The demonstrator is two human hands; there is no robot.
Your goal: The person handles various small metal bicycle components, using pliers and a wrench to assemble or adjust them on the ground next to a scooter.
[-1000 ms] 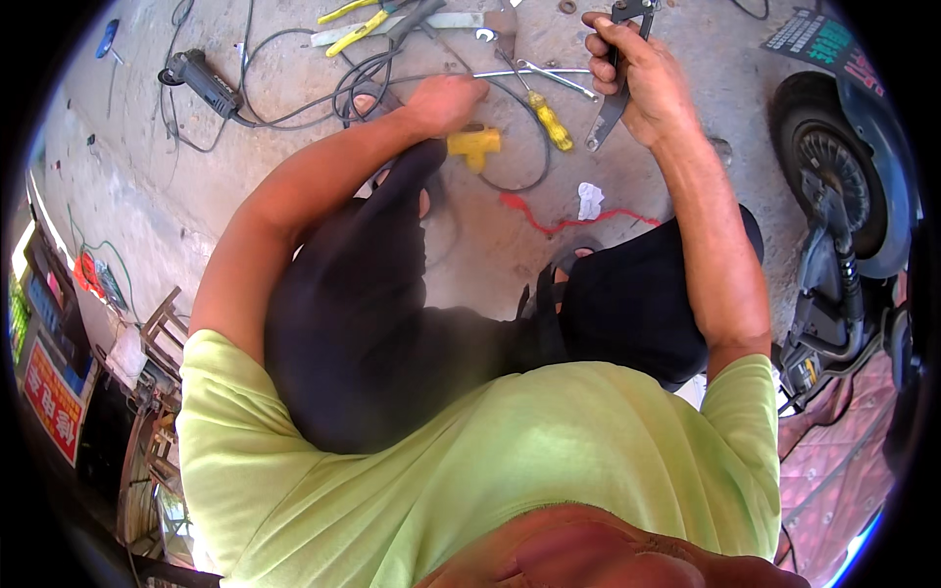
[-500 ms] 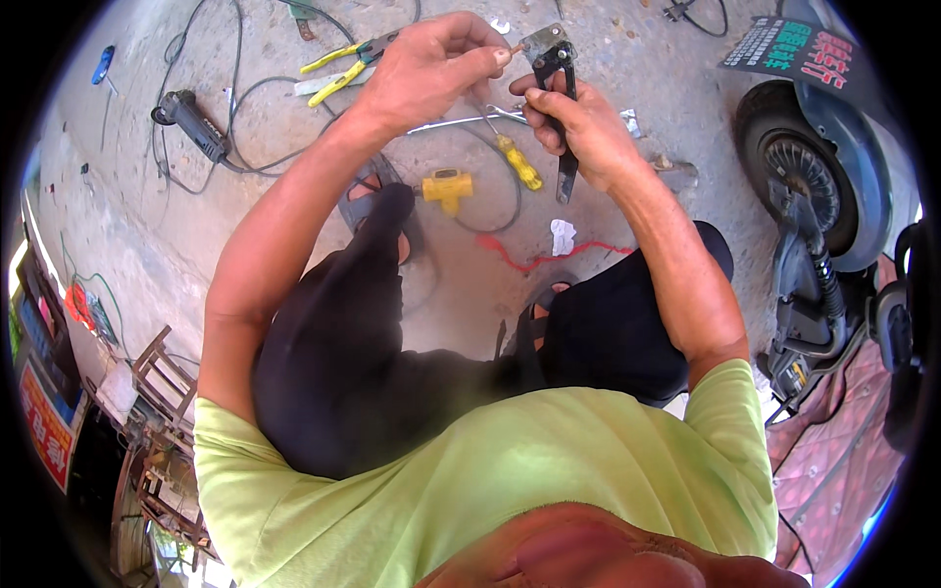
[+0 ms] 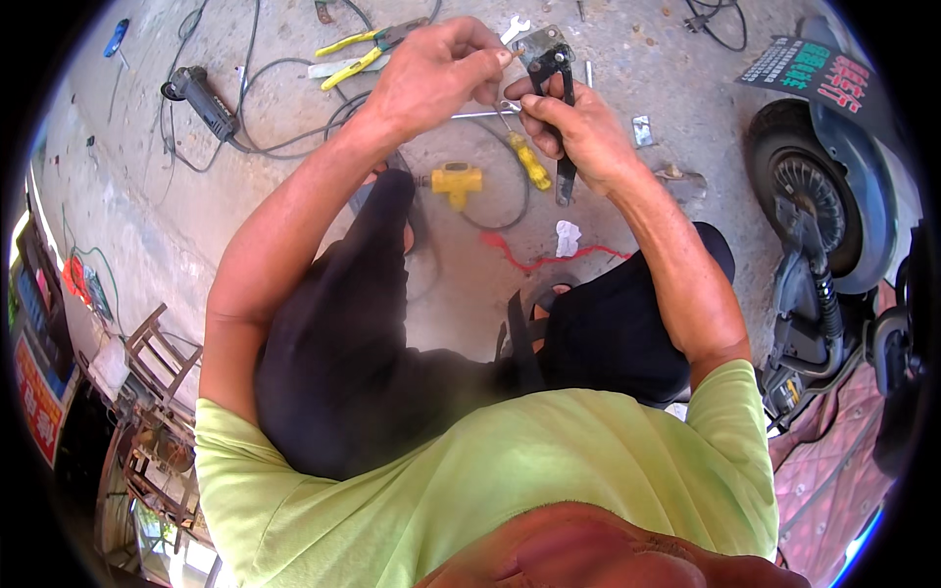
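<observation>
Upper centre, my right hand (image 3: 578,132) fingers clamp the pliers (image 3: 555,73); left hand (image 3: 436,73) fingers pinch its small, stiff, light metal plate (image 3: 534,44)

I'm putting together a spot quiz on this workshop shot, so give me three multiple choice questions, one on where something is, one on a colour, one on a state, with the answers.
1. Where does the scooter wheel stand?
A. at the person's right
B. at the person's left
C. between the knees

2. What colour are the handles of the pliers lying on the concrete floor?
A. red
B. yellow
C. blue

3. How is the black hand tool held?
A. lying loose on the ground
B. in the left hand alone
C. gripped in the right hand

Answers: 1 A, the wheel fills the picture's right edge. 2 B, both handles are yellow. 3 C, the right fingers wrap its handles while the left hand pinches something small at its head.
</observation>
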